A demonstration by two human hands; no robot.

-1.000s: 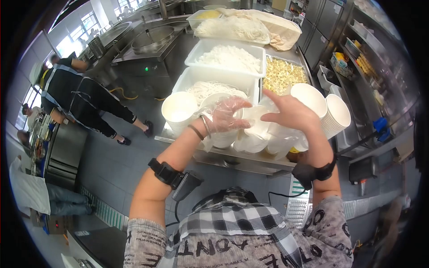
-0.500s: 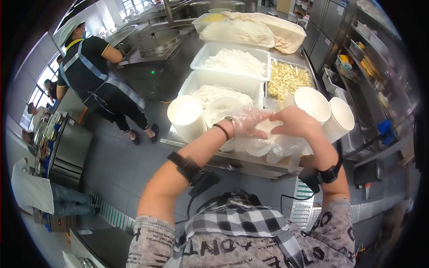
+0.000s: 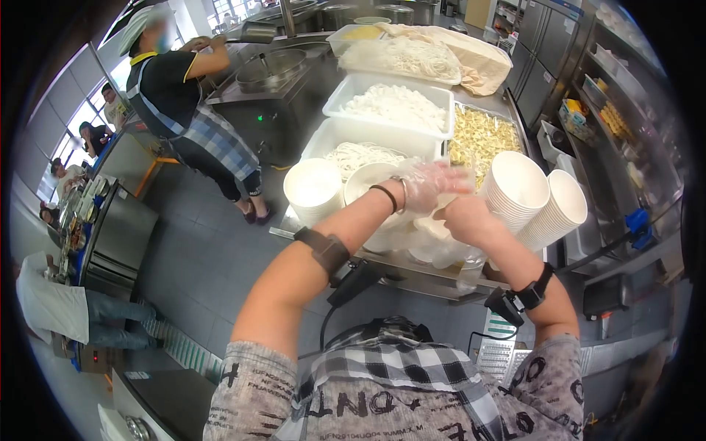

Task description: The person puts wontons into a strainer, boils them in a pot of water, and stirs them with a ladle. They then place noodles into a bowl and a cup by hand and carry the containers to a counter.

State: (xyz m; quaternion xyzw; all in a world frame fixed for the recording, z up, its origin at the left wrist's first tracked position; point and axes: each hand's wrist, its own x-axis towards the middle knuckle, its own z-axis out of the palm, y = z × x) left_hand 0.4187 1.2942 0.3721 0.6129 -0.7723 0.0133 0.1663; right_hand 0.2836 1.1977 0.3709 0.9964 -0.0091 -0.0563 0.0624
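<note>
My left hand [image 3: 432, 184] wears a clear plastic glove, its fingers stretched to the right above the white cups. Just right of it, my right hand [image 3: 471, 219] is bare, with curled fingers closed on thin clear plastic [image 3: 450, 253] that hangs over the table's front edge. Stacks of white paper cups stand on both sides: one at the left [image 3: 314, 192], a large one at the right [image 3: 517, 187] and a tilted one [image 3: 560, 209] beside it. Behind my left hand is a tub of white noodles [image 3: 364, 158].
Farther back are a tub of white strips [image 3: 397, 105], a tray of yellowish pieces [image 3: 482, 136] and bagged noodles [image 3: 404, 57]. A co-worker [image 3: 176, 95] holds a metal pot [image 3: 257, 31] by the cooker. Another person [image 3: 55, 301] stands at far left.
My left hand's fingers have straightened toward the right. My right hand has moved slightly down and curled tighter. The co-worker has raised both arms, with a metal pot now visible.
</note>
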